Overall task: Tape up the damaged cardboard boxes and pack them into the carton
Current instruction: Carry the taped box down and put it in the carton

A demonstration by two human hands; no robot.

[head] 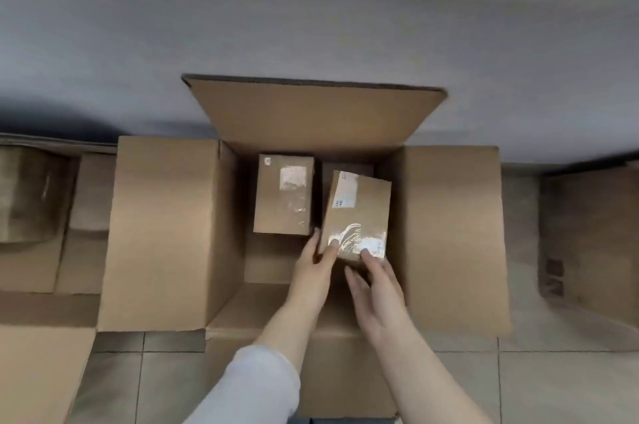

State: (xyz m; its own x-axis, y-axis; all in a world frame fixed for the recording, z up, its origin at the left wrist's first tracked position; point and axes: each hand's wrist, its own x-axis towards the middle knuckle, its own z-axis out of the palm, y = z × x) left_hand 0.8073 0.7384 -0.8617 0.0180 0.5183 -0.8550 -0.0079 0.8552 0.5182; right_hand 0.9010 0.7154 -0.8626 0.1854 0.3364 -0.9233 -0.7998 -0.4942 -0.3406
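Nearest is a pale sleeve (252, 385) on the left forearm, above grey floor tiles (166, 385). Both arms reach over the near flap (345, 375) into the open carton (166, 233).

The left hand (311, 268) pinches the near left corner of the taped box (358, 205), thumb on top and fingers along its side. The right hand (378, 288) takes the near end, its thumb resting on the wrinkled tape patch (356, 238) and its fingers spread toward the underside. This box is inside the carton at the right, tilted, just beside the packed box (281, 202), which lies flat at the left.

As I judge it, the risks are these:
- Only the near end is gripped, so the far end could drop early and land askew.
- Tilted as it is, the box may catch on the packed box or on the carton's right wall and wedge.
- The thumb pressing the creased tape could lift it and reopen the repair.

The underside of the held box and the fingertips beneath it are hidden. The dark shape just beyond it may be shadow or another box; I cannot tell. The labels are too small to read. The far flap (311, 115) stands up and covers the base of the wall. The cardboard at far left (31, 195) and the box at far right (587, 233) are blurred and cut off. No tape roll is in view.
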